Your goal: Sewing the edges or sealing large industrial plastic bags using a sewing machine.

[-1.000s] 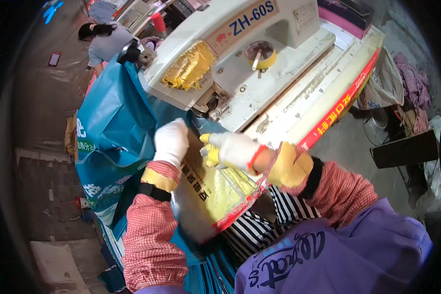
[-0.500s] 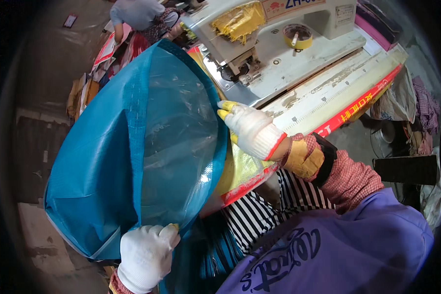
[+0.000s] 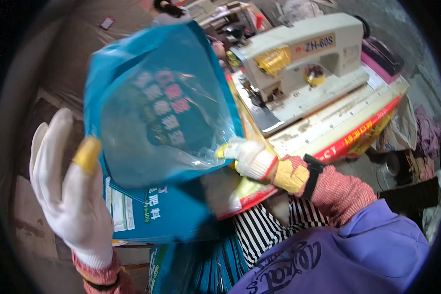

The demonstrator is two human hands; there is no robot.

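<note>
A blue woven bag (image 3: 100,81) with a clear plastic liner (image 3: 132,132) is lifted in front of me, printed marks showing through the film. My right hand (image 3: 250,158), in a white glove with yellow fingertips, pinches the bag's near right edge beside the table. My left hand (image 3: 72,196) is raised at the left, apart from the bag, fingers stretched out and holding nothing. Its glove is white with a yellow thumb tip. Under the lifted bag lie flat printed blue bags (image 3: 181,215).
A pale sewing machine (image 3: 304,59) stands on the worktable (image 3: 323,122), with a roll of yellow tape (image 3: 314,76) on its bed. Red tape (image 3: 353,139) lines the table's near edge. A black and pink box (image 3: 383,61) sits at its far end. Another person (image 3: 174,13) is beyond the bag.
My left hand has let go of the bag's near edge and opened at the left. The bag's open mouth has flattened and swung upward. My right hand keeps its hold, now lower.
</note>
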